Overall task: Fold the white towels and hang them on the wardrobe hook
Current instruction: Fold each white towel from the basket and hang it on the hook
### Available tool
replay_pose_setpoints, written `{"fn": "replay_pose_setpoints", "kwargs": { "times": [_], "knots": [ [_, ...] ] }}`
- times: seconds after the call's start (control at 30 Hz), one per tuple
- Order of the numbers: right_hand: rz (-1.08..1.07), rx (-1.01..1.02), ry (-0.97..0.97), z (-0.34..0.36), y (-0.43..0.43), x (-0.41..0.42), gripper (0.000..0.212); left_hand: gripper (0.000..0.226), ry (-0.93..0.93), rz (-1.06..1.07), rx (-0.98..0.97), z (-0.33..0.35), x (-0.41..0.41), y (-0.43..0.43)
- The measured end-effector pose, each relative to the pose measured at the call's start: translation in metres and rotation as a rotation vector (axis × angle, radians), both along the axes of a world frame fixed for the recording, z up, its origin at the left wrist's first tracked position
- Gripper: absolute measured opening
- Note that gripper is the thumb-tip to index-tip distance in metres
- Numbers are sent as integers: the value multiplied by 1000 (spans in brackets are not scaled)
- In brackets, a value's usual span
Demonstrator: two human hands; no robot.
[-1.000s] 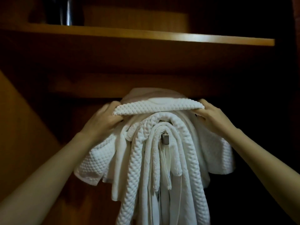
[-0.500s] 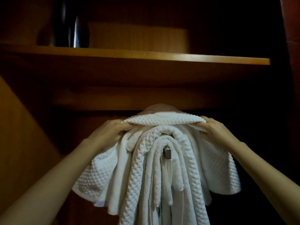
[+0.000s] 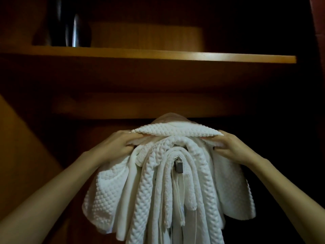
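Note:
Several white waffle-textured towels [image 3: 144, 199] hang draped in layers over a metal wardrobe hook [image 3: 178, 166], whose grey tip shows between the folds. A folded white towel [image 3: 175, 131] lies across the top of the pile. My left hand [image 3: 116, 147] grips its left end and my right hand [image 3: 232, 148] grips its right end, fingers curled into the cloth. The towel's sides hang down past both wrists.
A wooden shelf [image 3: 158, 54] runs across above, with a dark shiny object [image 3: 70, 27] standing on its left part. A wooden rail [image 3: 140, 104] sits just above the towels. A slanted wooden panel [image 3: 21, 147] is at the left; the right side is dark.
The towels and both hands sit lower in view than a second ago, more of the shelf top showing. Both hands still hold the top towel's ends.

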State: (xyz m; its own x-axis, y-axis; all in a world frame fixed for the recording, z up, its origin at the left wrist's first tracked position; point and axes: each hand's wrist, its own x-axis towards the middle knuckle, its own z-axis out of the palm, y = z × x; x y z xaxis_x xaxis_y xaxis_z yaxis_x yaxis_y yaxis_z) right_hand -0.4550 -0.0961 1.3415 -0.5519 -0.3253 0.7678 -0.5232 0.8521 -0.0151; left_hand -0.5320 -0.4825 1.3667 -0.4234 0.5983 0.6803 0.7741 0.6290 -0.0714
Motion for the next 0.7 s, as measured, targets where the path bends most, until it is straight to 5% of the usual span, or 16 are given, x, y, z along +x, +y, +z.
{"fn": "replay_pose_setpoints", "kwargs": {
  "times": [0.17,0.23,0.33,0.5,0.7],
  "knots": [
    [498,-527,-64,2,-23,8,17,56,6,-201,204,-3,14,7],
    [581,-633,-28,20,-34,9,22,64,83,-282,168,3,20,24],
    [369,-459,-97,51,-45,-2,24,66,136,-313,92,17,27,49],
    [80,-220,-264,77,-44,-32,31,38,262,-262,-10,21,15,59],
    [237,-217,-279,63,-30,-62,55,35,184,-273,-6,26,9,62]
  ]
}}
